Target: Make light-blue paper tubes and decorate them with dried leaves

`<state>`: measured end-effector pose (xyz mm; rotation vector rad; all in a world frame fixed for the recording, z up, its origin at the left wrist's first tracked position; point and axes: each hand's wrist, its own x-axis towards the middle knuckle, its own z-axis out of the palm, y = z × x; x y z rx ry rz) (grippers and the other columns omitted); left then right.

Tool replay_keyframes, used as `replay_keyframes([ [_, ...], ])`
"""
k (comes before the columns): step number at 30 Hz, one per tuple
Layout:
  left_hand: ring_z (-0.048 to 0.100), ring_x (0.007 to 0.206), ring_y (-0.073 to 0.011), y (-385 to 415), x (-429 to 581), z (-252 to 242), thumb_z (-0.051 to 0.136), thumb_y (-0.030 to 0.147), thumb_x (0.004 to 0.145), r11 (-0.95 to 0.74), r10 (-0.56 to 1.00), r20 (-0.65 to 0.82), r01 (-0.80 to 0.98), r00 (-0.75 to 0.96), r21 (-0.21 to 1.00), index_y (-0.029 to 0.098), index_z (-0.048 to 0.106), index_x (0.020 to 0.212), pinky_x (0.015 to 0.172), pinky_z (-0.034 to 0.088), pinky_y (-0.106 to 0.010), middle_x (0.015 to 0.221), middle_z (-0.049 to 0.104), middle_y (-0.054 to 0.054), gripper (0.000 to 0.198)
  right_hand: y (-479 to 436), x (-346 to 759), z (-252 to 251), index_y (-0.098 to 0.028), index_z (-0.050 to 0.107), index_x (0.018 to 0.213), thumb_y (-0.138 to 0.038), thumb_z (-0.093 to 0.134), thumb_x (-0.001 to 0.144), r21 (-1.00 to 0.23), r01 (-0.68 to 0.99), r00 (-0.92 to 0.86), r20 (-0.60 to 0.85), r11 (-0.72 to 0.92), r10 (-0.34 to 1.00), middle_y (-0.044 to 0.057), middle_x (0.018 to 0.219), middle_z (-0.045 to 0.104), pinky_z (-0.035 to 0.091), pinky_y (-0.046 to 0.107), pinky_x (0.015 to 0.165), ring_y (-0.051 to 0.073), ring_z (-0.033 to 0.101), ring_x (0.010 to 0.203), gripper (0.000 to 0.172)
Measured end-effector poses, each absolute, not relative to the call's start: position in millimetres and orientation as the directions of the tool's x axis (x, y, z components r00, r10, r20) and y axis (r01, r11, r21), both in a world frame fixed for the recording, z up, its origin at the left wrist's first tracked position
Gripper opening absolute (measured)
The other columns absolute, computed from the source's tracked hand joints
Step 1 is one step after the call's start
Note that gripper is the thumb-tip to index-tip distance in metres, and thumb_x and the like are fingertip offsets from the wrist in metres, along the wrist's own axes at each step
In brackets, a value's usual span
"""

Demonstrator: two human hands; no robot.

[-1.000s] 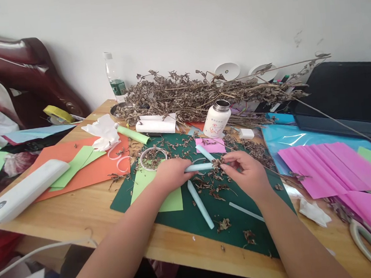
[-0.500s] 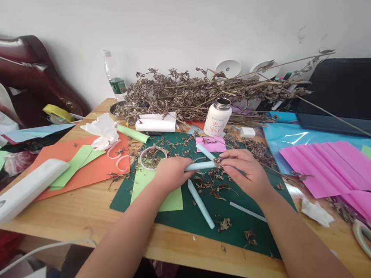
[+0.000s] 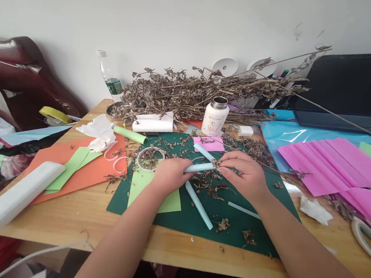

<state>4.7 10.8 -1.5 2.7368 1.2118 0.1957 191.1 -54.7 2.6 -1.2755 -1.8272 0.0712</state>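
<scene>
A light blue paper tube [image 3: 199, 167] lies level in my left hand [image 3: 172, 174], whose fingers are closed round its left end. At the tube's right end, my right hand [image 3: 245, 175] has thumb and fingers pinched on crumbled dried leaves [image 3: 216, 162]. Exactly how much sits inside the tube is hidden. Just behind, a second blue tube [image 3: 203, 151] slants on the dark green mat [image 3: 236, 235]. In front lies a third blue tube [image 3: 199, 206], near a narrow translucent strip [image 3: 243, 210]. Leaf bits are scattered all round the hands.
A heap of dried plants [image 3: 175, 92] spans the back. An uncapped white bottle [image 3: 215, 118] stands before it. Pink paper [image 3: 327, 165] and scissors [image 3: 366, 240] lie right; orange paper [image 3: 78, 174], a white device [image 3: 24, 192] and a tape ring [image 3: 138, 159] lie left.
The view has shifted slightly. My right hand's fingertips have come a little closer to the tube's right end, while my left hand keeps its hold.
</scene>
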Motion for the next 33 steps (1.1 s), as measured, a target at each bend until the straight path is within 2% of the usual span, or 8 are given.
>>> replay_keyframes([
  [4, 0.055, 0.072, -0.0157, 10.8, 4.9, -0.9, 0.038, 0.042, 0.076, -0.666, 0.742, 0.053, 0.726, 0.668, 0.169, 0.023, 0.055, 0.077, 0.052, 0.034, -0.022, 0.076, 0.060, 0.000, 0.025, -56.2, 189.6, 1.6, -0.022, 0.055, 0.068, -0.023, 0.054, 0.069, -0.500, 0.761, -0.014, 0.625, 0.414, 0.781, 0.002, 0.071, 0.059, 0.045, 0.030, 0.063, 0.016, 0.055, 0.070, 0.002],
  [9, 0.055, 0.069, -0.0157, 10.9, 4.4, -0.5, 0.037, 0.042, 0.076, -0.663, 0.746, 0.060, 0.732, 0.663, 0.158, 0.022, 0.054, 0.074, 0.050, 0.033, -0.021, 0.074, 0.060, 0.000, 0.026, -53.5, 192.6, -3.4, -0.022, 0.054, 0.078, -0.026, 0.055, 0.068, -0.613, 0.733, 0.096, 0.522, 0.295, 0.848, 0.002, 0.073, 0.058, 0.045, 0.027, 0.056, 0.014, 0.052, 0.064, 0.010],
  [13, 0.054, 0.068, -0.0155, 10.8, 3.9, -0.9, 0.036, 0.043, 0.076, -0.671, 0.740, 0.071, 0.725, 0.669, 0.156, 0.022, 0.053, 0.074, 0.050, 0.033, -0.021, 0.073, 0.060, 0.000, 0.027, -51.4, 194.6, -5.6, -0.021, 0.053, 0.081, -0.025, 0.054, 0.069, -0.682, 0.673, 0.095, 0.465, 0.287, 0.880, 0.002, 0.074, 0.057, 0.044, 0.027, 0.055, 0.013, 0.050, 0.062, 0.012],
  [19, 0.055, 0.068, -0.0160, 11.3, 4.4, -2.0, 0.038, 0.043, 0.076, -0.670, 0.739, 0.069, 0.723, 0.670, 0.168, 0.022, 0.054, 0.073, 0.049, 0.033, -0.022, 0.072, 0.060, 0.000, 0.027, -50.8, 195.0, -1.1, -0.022, 0.055, 0.072, -0.020, 0.053, 0.070, -0.598, 0.670, -0.043, 0.561, 0.441, 0.827, 0.002, 0.073, 0.057, 0.045, 0.030, 0.063, 0.015, 0.052, 0.070, 0.003],
  [22, 0.055, 0.069, -0.0162, 11.7, 4.5, -2.0, 0.037, 0.042, 0.076, -0.668, 0.741, 0.061, 0.724, 0.669, 0.174, 0.022, 0.054, 0.074, 0.050, 0.033, -0.023, 0.073, 0.060, -0.001, 0.027, -50.4, 195.8, 0.8, -0.022, 0.055, 0.068, -0.019, 0.050, 0.072, -0.550, 0.667, -0.115, 0.590, 0.502, 0.799, 0.002, 0.075, 0.058, 0.043, 0.033, 0.070, 0.016, 0.053, 0.077, 0.007],
  [25, 0.055, 0.069, -0.0164, 11.9, 4.2, -1.0, 0.037, 0.042, 0.076, -0.666, 0.743, 0.063, 0.726, 0.666, 0.173, 0.022, 0.053, 0.074, 0.051, 0.034, -0.023, 0.074, 0.059, -0.001, 0.026, -51.2, 198.5, 1.7, -0.022, 0.058, 0.076, -0.019, 0.047, 0.073, -0.509, 0.681, -0.168, 0.591, 0.527, 0.789, 0.004, 0.088, 0.058, 0.041, 0.036, 0.074, 0.018, 0.052, 0.083, 0.012],
  [30, 0.055, 0.070, -0.0162, 12.1, 2.3, 0.9, 0.037, 0.042, 0.076, -0.655, 0.752, 0.047, 0.736, 0.658, 0.171, 0.021, 0.053, 0.074, 0.053, 0.036, -0.022, 0.073, 0.059, -0.002, 0.027, -53.7, 205.7, 2.7, -0.024, 0.056, 0.092, -0.023, 0.044, 0.075, -0.456, 0.708, -0.304, 0.492, 0.539, 0.816, 0.005, 0.111, 0.051, 0.034, 0.041, 0.085, 0.021, 0.045, 0.099, 0.021],
  [33, 0.055, 0.068, -0.0162, 12.4, 2.2, 0.0, 0.035, 0.043, 0.077, -0.661, 0.747, 0.039, 0.734, 0.664, 0.158, 0.021, 0.053, 0.075, 0.053, 0.036, -0.022, 0.073, 0.059, -0.002, 0.029, -53.2, 207.4, 3.8, -0.024, 0.054, 0.098, -0.024, 0.045, 0.075, -0.452, 0.730, -0.360, 0.382, 0.512, 0.851, 0.004, 0.116, 0.047, 0.032, 0.042, 0.088, 0.022, 0.042, 0.104, 0.024],
])
